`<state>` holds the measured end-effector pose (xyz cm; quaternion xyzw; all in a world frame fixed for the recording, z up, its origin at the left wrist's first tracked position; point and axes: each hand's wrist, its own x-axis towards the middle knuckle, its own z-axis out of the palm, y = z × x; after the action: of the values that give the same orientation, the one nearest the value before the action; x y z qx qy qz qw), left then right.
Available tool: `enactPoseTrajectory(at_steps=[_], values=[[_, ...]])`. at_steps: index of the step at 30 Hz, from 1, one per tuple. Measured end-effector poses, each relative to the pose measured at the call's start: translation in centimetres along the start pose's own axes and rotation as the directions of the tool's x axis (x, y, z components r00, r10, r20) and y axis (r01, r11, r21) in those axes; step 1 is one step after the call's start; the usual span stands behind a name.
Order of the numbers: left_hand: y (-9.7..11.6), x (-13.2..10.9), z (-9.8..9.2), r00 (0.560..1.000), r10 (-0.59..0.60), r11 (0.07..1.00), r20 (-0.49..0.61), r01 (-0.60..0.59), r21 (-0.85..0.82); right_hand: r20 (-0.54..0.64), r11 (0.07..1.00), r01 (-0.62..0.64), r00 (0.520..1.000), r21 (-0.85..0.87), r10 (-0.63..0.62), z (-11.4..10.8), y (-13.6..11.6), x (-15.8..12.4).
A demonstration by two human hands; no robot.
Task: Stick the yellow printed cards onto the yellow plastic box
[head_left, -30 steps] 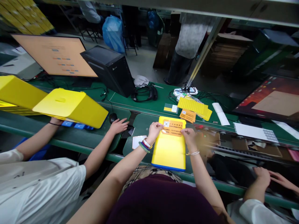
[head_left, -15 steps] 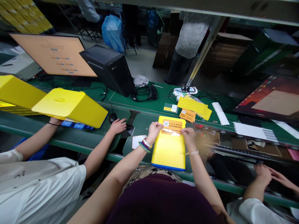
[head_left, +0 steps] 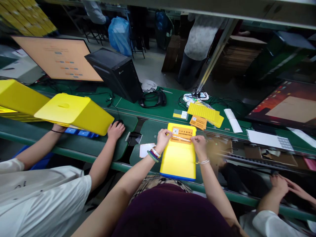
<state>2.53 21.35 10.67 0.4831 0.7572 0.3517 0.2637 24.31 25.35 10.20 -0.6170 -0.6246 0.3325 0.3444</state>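
Observation:
A yellow box [head_left: 178, 159] with a blue bottom edge lies right in front of me. Across its far end is an orange sticker [head_left: 182, 135] with dark print and a small square code. My left hand [head_left: 163, 139] pinches the sticker's left edge, and my right hand [head_left: 200, 145] pinches its right edge. Whether the sticker is stuck down all over I cannot tell. More orange stickers [head_left: 198, 122] lie just beyond the box. To the left of my left wrist lies a small white sheet [head_left: 147, 150].
On my left, a co-worker's hand [head_left: 116, 129] rests at a mouse beside a yellow bin [head_left: 76, 110]. A computer tower [head_left: 116, 74], a headset-like black band [head_left: 154, 98] and yellow sheets [head_left: 204, 112] are at the back. Another person's hands [head_left: 283, 184] are at right.
The co-worker's hand on the left has moved left onto the mouse. My own hands and the yellow box stay almost where they were.

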Motion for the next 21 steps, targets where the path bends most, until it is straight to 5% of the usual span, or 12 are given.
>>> enactPoseTrajectory(at_steps=[9, 15, 18, 21], values=[[2.9, -1.3, -1.0, 0.973, 0.216, 0.964, 0.087, -0.226, 0.137, 0.000, 0.993, 0.013, 1.000, -0.119, -0.013, -0.4, 1.2, -0.4], [6.6, -3.4, 4.4, 0.812, 0.464, 0.883, 0.354, -0.459, -0.104, 0.020, 0.997, -0.020, 1.000, -0.068, 0.022, -1.3, 3.5, -2.2], [7.5, -3.7, 6.0, 0.817, 0.453, 0.890, 0.356, -0.435, -0.134, 0.006, 0.998, -0.055, 0.998, -0.035, 0.055, -2.0, 5.0, -3.2], [5.9, -2.6, 4.3, 0.868, 0.367, 0.925, 0.334, -0.378, -0.034, 0.018, 0.995, -0.102, 0.995, 0.009, 0.101, -2.3, 6.3, -3.9]])
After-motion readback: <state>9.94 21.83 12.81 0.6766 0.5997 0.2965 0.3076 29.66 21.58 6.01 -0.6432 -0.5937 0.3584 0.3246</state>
